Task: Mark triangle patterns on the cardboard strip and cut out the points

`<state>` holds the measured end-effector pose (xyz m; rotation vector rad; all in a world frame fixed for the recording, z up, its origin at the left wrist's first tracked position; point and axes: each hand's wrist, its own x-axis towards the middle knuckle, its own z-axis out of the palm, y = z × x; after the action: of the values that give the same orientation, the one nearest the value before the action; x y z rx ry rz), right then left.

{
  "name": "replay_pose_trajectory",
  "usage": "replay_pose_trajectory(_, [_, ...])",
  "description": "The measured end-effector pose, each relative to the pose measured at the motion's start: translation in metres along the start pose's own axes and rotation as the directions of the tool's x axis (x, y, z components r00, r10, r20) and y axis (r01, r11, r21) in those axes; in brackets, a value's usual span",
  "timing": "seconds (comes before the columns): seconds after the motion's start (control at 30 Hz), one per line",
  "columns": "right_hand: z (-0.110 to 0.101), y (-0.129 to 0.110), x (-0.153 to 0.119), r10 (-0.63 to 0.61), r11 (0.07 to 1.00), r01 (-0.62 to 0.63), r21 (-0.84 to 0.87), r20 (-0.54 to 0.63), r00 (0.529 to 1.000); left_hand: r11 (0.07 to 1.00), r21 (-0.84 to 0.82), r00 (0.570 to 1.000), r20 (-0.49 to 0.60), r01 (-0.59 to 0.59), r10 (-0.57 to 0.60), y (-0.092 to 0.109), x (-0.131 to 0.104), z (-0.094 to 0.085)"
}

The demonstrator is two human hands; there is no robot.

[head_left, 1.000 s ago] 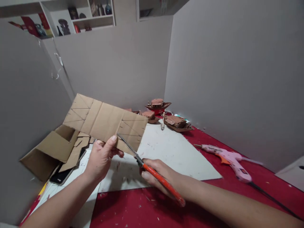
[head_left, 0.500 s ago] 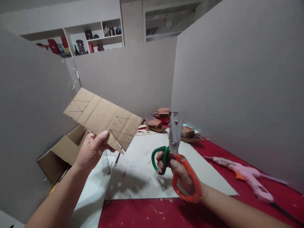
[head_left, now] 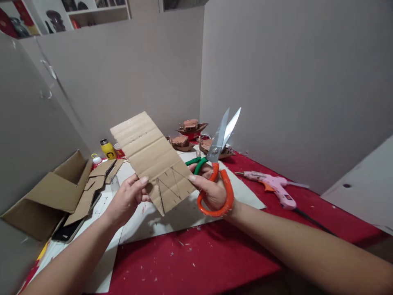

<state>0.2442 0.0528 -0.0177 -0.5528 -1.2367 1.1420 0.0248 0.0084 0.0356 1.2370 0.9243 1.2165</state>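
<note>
In the head view, the left hand (head_left: pixel 131 196) pinches the lower left edge of a pencil-marked cardboard piece (head_left: pixel 149 149), thumb on top. The right hand (head_left: pixel 211 191) grips the opposite edge with its thumb and also holds scissors (head_left: pixel 215 150), their blades slightly parted and pointing up. The cardboard is held tilted above a white sheet (head_left: pixel 141 227) on the red table (head_left: pixel 159 262).
</note>
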Motion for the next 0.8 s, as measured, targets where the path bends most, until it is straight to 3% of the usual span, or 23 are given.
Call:
replay_pose_trajectory(0.17, [0.001,-0.003,0.003,-0.036,0.998,0.033,-0.055,-0.052,0.998,0.986,-0.022,0.974,0.163,0.165,-0.159,-0.013,-0.006,0.013])
replay_pose_trajectory(0.3, [0.005,-0.009,-0.005,-0.018,0.996,0.016,-0.084,-0.021,1.000,0.983,-0.040,0.981,0.081,0.178,-0.175,-0.023,-0.010,0.022])
replay_pose_trajectory(0.4, [0.005,-0.009,-0.008,0.005,0.999,-0.002,-0.051,0.048,0.999,0.994,-0.042,0.994,-0.024,0.103,-0.104,-0.018,-0.007,0.020])
replay_pose_trajectory(0.5, [0.003,-0.007,-0.007,0.046,0.999,-0.046,-0.002,0.085,0.995,0.999,-0.047,0.994,-0.108,-0.017,0.012,0.000,-0.004,0.011])
replay_pose_trajectory(0.63, [0.000,-0.001,-0.008,0.183,0.979,-0.162,-0.126,0.178,0.967,0.984,-0.030,0.968,-0.188,-0.177,0.168,0.027,-0.005,-0.004])
replay_pose_trajectory(0.8, [-0.003,0.007,-0.011,0.159,0.904,0.064,-0.424,0.470,0.868,0.951,-0.033,0.930,-0.223,-0.308,0.293,0.044,-0.008,-0.014])
